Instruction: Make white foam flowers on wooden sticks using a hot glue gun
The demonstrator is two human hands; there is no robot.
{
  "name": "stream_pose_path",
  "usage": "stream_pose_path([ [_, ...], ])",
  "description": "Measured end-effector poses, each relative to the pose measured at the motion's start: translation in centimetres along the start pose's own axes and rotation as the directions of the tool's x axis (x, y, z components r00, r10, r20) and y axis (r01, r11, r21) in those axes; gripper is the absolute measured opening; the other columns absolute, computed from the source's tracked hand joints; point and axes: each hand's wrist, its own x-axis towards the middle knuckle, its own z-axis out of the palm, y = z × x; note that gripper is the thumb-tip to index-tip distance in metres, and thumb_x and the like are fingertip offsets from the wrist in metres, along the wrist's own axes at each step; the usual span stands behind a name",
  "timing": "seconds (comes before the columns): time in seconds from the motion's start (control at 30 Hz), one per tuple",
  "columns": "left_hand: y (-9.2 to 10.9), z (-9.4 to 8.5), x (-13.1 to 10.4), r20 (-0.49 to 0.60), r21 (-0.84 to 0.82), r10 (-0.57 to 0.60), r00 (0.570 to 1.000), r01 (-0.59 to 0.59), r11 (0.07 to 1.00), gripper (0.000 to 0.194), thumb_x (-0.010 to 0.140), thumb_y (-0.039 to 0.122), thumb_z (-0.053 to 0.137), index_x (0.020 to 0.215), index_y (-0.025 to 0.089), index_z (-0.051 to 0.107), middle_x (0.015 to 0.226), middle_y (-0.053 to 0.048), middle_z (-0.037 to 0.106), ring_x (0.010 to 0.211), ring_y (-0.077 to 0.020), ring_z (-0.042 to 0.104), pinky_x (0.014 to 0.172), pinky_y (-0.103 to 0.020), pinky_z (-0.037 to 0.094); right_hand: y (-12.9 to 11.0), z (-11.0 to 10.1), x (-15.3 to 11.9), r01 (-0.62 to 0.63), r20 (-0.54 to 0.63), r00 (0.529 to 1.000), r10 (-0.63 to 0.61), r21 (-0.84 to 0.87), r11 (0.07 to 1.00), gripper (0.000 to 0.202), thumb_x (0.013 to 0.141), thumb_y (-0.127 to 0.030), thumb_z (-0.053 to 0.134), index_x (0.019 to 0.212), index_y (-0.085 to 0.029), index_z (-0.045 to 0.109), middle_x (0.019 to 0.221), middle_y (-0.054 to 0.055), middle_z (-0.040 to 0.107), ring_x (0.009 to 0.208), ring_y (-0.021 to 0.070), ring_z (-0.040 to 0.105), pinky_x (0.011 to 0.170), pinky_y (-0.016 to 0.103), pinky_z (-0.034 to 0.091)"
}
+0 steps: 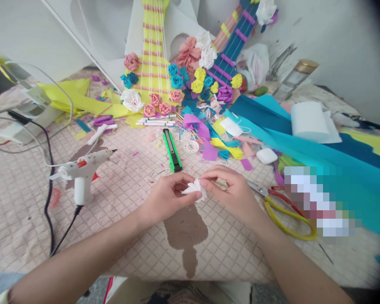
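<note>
Between my two hands is a small white paper flower [194, 189] with pointed petals, held above the table near its front. My left hand [172, 192] pinches it from the left, thumb along its lower edge. On the other side, the thumb and fingertips of my right hand [226, 188] close on its upper right part. Just beyond my left hand lies a green box cutter [171, 150]. Scissors with yellow and red handles [283, 211] rest to the right of my right hand, their blades partly hidden behind it.
A white glue gun [84, 175] stands at left, its black cord [49, 190] running to the front. At the back lean a yellow paper guitar [153, 63] and a blue one [229, 57], both with paper flowers. Teal paper [307, 156], a white paper roll [312, 122] and scraps cover the right.
</note>
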Motion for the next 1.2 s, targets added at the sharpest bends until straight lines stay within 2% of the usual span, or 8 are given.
stream_pose_path([
  [0.33, -0.1, -0.2, 0.0, 0.039, -0.029, -0.049, 0.998, 0.05, 0.998, 0.028, 0.071, 0.036, 0.064, 0.087, 0.014, 0.059, 0.076, -0.003, 0.062, 0.063, -0.0116, 0.057, 0.055, -0.022, 0.047, -0.3, 0.2, 0.0, 0.011, -0.012, 1.0, -0.011, -0.012, 1.0, 0.004, 0.078, -0.019, 0.062, 0.075, -0.019, 0.063, 0.076, 0.0, 0.066, 0.077, 0.0135, 0.058, 0.073, 0.028, 0.045],
  [0.53, 0.0, -0.2, 0.1, 0.081, -0.247, -0.042, 0.996, 0.061, 0.967, 0.024, 0.071, 0.03, 0.066, 0.088, 0.016, 0.057, 0.077, -0.001, 0.062, 0.067, -0.0113, 0.06, 0.061, -0.022, 0.051, -0.3, -0.6, 0.1, -0.031, -0.023, 0.999, 0.03, -0.019, 0.999, 0.008, 0.081, -0.024, 0.058, 0.078, -0.02, 0.064, 0.08, 0.001, 0.066, 0.078, 0.0151, 0.059, 0.071, 0.029, 0.046],
  [0.63, 0.2, -0.2, 0.1, 0.066, -0.36, -0.014, 0.998, 0.037, 0.932, 0.025, 0.071, 0.027, 0.066, 0.091, 0.016, 0.056, 0.078, 0.0, 0.061, 0.067, -0.0108, 0.06, 0.064, -0.024, 0.053, 0.6, -1.9, 0.3, -0.077, -0.039, 0.997, 0.073, -0.116, 0.99, 0.01, 0.079, -0.029, 0.059, 0.083, -0.021, 0.064, 0.085, 0.003, 0.067, 0.078, 0.0165, 0.059, 0.069, 0.031, 0.047],
  [0.77, 0.5, -0.3, 0.1, 0.008, -0.376, -0.02, 1.0, 0.021, 0.926, 0.023, 0.07, 0.025, 0.067, 0.088, 0.014, 0.057, 0.076, 0.0, 0.061, 0.066, -0.0093, 0.059, 0.063, -0.023, 0.052, 2.3, -3.1, 0.4, -0.143, 0.139, 0.967, 0.213, -0.394, 0.908, 0.008, 0.071, -0.025, 0.066, 0.077, -0.02, 0.063, 0.076, 0.003, 0.066, 0.069, 0.0178, 0.059, 0.06, 0.03, 0.044],
  [0.87, 0.5, -0.4, 0.1, -0.002, -0.375, -0.037, 0.999, 0.033, 0.927, 0.021, 0.069, 0.024, 0.068, 0.084, 0.014, 0.056, 0.076, 0.001, 0.06, 0.066, -0.0091, 0.058, 0.064, -0.022, 0.051, 3.1, -3.2, 0.3, -0.101, 0.245, 0.935, 0.254, -0.505, 0.857, 0.003, 0.075, -0.018, 0.058, 0.072, -0.019, 0.06, 0.071, 0.002, 0.063, 0.067, 0.0172, 0.057, 0.058, 0.029, 0.041],
  [1.0, 0.6, -0.5, 0.0, 0.013, -0.362, -0.042, 0.999, 0.044, 0.931, 0.02, 0.069, 0.023, 0.067, 0.083, 0.014, 0.055, 0.074, 0.001, 0.06, 0.065, -0.0092, 0.058, 0.062, -0.022, 0.051, 3.7, -3.2, 0.3, -0.054, 0.21, 0.956, 0.208, -0.568, 0.821, 0.005, 0.079, -0.016, 0.053, 0.08, -0.018, 0.057, 0.084, 0.006, 0.061, 0.08, 0.0201, 0.057, 0.068, 0.033, 0.043],
  [1.1, 0.8, -0.5, -0.1, 0.008, -0.376, -0.034, 0.999, 0.035, 0.926, 0.019, 0.069, 0.022, 0.066, 0.081, 0.014, 0.054, 0.073, 0.001, 0.059, 0.064, -0.0091, 0.058, 0.062, -0.023, 0.052, 4.1, -3.2, 0.2, -0.035, 0.218, 0.956, 0.198, -0.582, 0.812, 0.005, 0.08, -0.015, 0.051, 0.078, -0.018, 0.054, 0.081, 0.006, 0.06, 0.077, 0.0202, 0.057, 0.068, 0.034, 0.043],
  [1.2, 0.9, -0.5, 0.0, -0.012, -0.421, -0.037, 0.999, 0.029, 0.907, 0.019, 0.069, 0.023, 0.066, 0.083, 0.015, 0.055, 0.074, 0.001, 0.059, 0.067, -0.0098, 0.058, 0.064, -0.025, 0.054, 4.6, -3.1, 0.0, -0.054, 0.145, 0.974, 0.172, -0.591, 0.805, 0.004, 0.078, -0.016, 0.052, 0.082, -0.018, 0.054, 0.08, 0.006, 0.06, 0.075, 0.0205, 0.057, 0.066, 0.034, 0.043],
])
